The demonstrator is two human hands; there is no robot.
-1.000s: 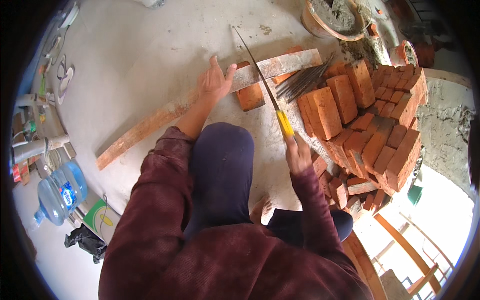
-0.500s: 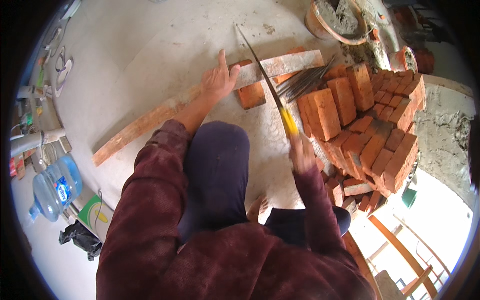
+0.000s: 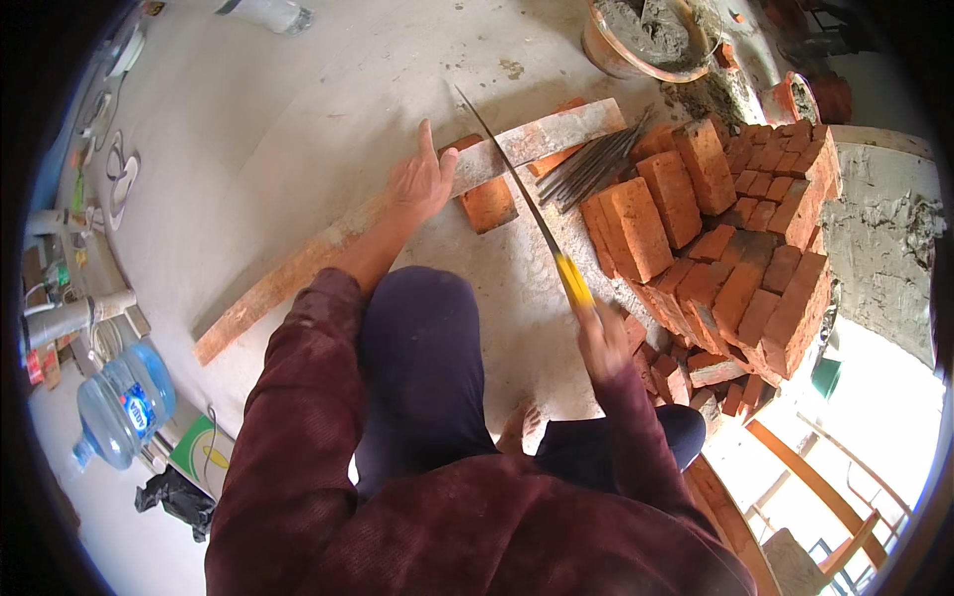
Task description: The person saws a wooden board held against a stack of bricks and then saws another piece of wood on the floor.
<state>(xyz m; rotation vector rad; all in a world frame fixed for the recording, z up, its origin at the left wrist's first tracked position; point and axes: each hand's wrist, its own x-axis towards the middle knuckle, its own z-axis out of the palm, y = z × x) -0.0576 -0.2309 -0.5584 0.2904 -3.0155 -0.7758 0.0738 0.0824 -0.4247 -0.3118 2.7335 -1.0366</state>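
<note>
A long wooden plank (image 3: pixel 273 283) lies slanted across the floor in front of me, its far right part raised on bricks. My left hand (image 3: pixel 421 186) presses on it with the index finger and thumb stretched out; the other fingers are partly hidden. My right hand (image 3: pixel 602 338) is closed around the handle end of a handsaw (image 3: pixel 573 281), which is yellow near the grip. The thin dark blade crosses the plank just right of my left hand, its tip reaching past the far edge. Under the plank there sits an orange brick (image 3: pixel 489 207).
Thin dark rods (image 3: pixel 593 164) lie by a large stack of red bricks (image 3: pixel 740 283) on the right. A bucket of wet mortar (image 3: pixel 606 50) stands at the far right. On the left are a blue water jug (image 3: pixel 124 407), a black plastic bag (image 3: pixel 179 497) and flip-flops (image 3: pixel 122 179).
My right hand has drawn the saw back toward me, so its tip reaches less far past the plank. My left hand stays on the plank. The whole view has shifted slightly.
</note>
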